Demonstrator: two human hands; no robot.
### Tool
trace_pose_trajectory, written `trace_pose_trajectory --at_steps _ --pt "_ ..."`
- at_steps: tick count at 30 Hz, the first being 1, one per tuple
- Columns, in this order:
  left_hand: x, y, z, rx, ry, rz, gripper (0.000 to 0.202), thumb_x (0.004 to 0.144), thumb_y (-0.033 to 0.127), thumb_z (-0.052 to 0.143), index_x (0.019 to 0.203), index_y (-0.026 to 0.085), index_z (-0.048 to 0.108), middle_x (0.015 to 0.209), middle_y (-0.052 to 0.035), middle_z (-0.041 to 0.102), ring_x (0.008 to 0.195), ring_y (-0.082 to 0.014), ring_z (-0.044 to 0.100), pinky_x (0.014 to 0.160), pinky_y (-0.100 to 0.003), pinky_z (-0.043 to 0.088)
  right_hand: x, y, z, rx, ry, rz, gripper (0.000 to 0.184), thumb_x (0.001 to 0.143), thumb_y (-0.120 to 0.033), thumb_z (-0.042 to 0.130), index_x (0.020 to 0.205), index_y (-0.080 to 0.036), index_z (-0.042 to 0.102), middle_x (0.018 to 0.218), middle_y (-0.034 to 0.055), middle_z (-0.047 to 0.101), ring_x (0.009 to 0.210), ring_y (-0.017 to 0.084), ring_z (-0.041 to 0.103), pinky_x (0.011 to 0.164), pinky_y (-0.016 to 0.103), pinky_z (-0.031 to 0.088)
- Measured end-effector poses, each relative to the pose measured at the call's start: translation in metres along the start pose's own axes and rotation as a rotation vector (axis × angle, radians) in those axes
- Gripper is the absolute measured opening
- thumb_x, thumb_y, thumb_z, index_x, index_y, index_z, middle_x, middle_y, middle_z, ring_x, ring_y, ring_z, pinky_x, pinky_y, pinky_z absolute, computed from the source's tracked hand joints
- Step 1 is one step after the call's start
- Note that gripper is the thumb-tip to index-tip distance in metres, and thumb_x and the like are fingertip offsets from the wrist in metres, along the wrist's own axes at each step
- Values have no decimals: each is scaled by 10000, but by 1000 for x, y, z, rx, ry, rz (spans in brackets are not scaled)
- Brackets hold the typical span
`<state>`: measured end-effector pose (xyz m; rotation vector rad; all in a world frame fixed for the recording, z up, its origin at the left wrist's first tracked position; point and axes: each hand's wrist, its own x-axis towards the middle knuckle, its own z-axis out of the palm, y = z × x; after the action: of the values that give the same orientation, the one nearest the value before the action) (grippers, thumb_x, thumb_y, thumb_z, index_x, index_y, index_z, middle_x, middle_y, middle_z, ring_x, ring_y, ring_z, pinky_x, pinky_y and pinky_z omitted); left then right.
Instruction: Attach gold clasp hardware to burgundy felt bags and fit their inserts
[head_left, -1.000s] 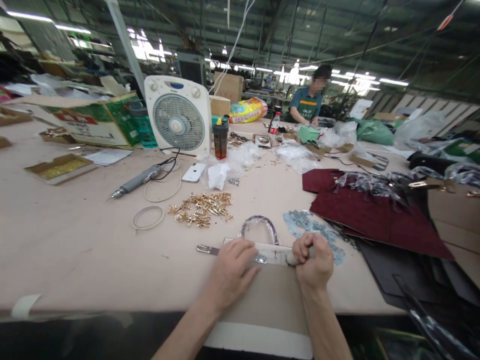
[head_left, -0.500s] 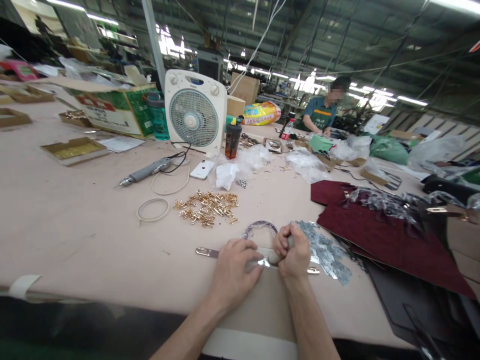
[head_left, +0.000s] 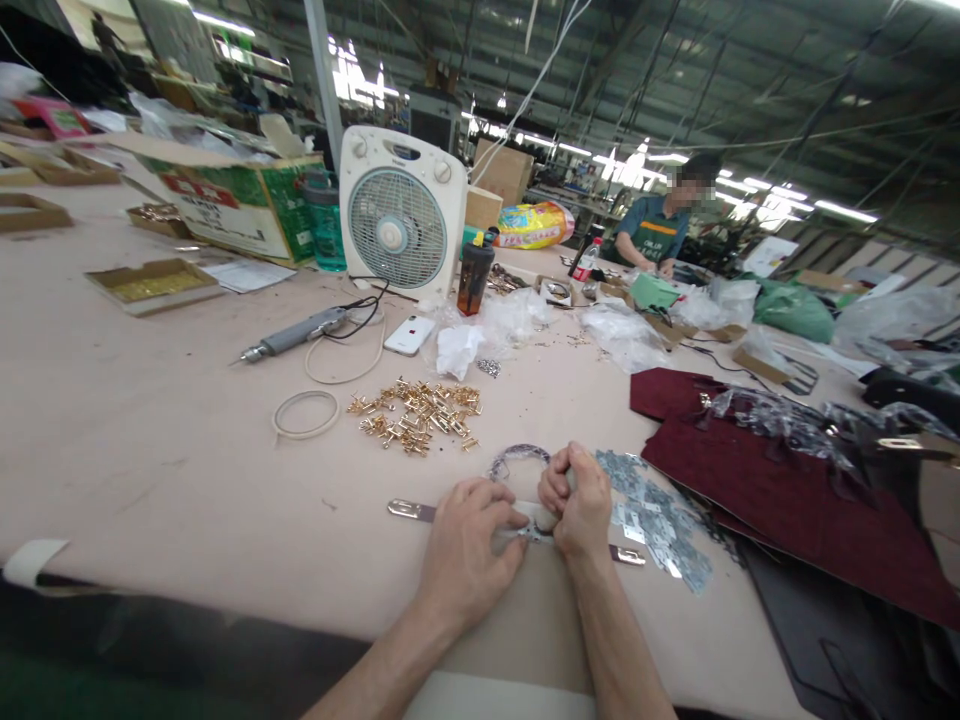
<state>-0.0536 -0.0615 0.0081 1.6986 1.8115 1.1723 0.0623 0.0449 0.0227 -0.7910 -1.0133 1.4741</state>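
My left hand (head_left: 472, 550) rests on a beige-brown panel (head_left: 517, 640), its thumb and fingers closing at a small shiny metal plate (head_left: 534, 534). Beside it, my right hand (head_left: 583, 505) makes an upright fist just above the plate; what it grips is mostly hidden. A dark strap runs under the hands, with a gold metal end piece (head_left: 406, 509) out to the left and another metal end piece (head_left: 628, 555) to the right. Behind the hands stands a curved purple handle (head_left: 521, 455) in clear wrap.
Gold fittings (head_left: 420, 415) lie in a pile ahead, and grey metal plates (head_left: 660, 525) at the right. A power screwdriver (head_left: 296, 335), phone (head_left: 409, 335), tape roll (head_left: 306, 414) and fan (head_left: 401, 215) are farther back. Maroon panels (head_left: 772, 470) lie right. A co-worker (head_left: 656, 235) stands across.
The view has shifted slightly. My right fist has tipped a little to the left over the metal plate, and my left hand stays in place.
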Motion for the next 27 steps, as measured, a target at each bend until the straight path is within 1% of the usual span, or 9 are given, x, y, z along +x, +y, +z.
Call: trace_pose_trajectory --at_steps 6,10,16,18,20,22,23,25,27 --pt "-1 -1 0 -3 3 5 178 823 204 779 946 333 771 1134 20 718 1167 -246 570 1037 -458 426 -2 1 -4 -27 -119 9 376 996 -465 588 724 -209 539 498 -102 351 361 59 278 356 184 219" --pt "-1 -2 1 -2 9 13 182 822 198 783 945 330 762 1136 25 710 1166 -241 567 1041 -452 425 -8 0 -2 -161 -225 14 392 999 -478 589 717 -210 536 503 -90 368 392 72 299 377 203 219" --pt "-2 -4 -1 32 -9 59 186 829 192 764 965 317 742 1155 15 706 1183 -242 569 1057 -444 436 -27 1 -4 -367 -332 -139 424 1013 -430 571 656 -209 513 545 -49 436 477 102 366 462 253 284" --pt "-4 -6 -1 67 -20 98 246 852 216 742 1071 328 737 1254 3 692 1249 -253 552 1104 -457 424 -32 2 -6 -379 -336 -196 418 1015 -408 575 652 -208 515 574 -35 461 511 110 398 499 261 311" --pt "-6 -6 -1 126 -36 124 408 862 305 753 1263 332 684 1399 -22 646 1350 -290 502 1165 -504 388 -33 -1 -9 -285 -310 -196 395 1018 -405 568 677 -210 529 571 -43 446 497 108 390 489 253 302" --pt "-8 -6 0 196 -61 138 591 852 443 774 1404 316 603 1509 -52 583 1425 -341 443 1201 -567 345 -31 -10 -12 -108 -205 -179 352 1011 -407 571 719 -213 543 576 -55 431 465 96 366 457 236 275" --pt "-8 -6 1 228 -74 144 648 844 505 775 1431 309 583 1533 -63 566 1438 -362 428 1203 -593 334 -29 -17 -14 -22 -126 -190 330 1003 -403 581 735 -214 545 582 -60 426 452 89 354 445 228 268" --pt "-8 -5 3 276 -96 158 674 841 580 763 1431 307 585 1529 -71 571 1434 -379 429 1199 -616 328 -28 -33 -18 97 32 -250 301 982 -382 604 741 -212 544 590 -66 417 439 75 334 433 215 267" --pt "-7 -3 4 308 -109 165 670 846 600 755 1428 313 588 1491 -66 599 1417 -373 443 1195 -612 330 -32 -44 -22 137 97 -315 308 973 -365 608 716 -208 543 568 -70 393 425 68 303 423 209 259"
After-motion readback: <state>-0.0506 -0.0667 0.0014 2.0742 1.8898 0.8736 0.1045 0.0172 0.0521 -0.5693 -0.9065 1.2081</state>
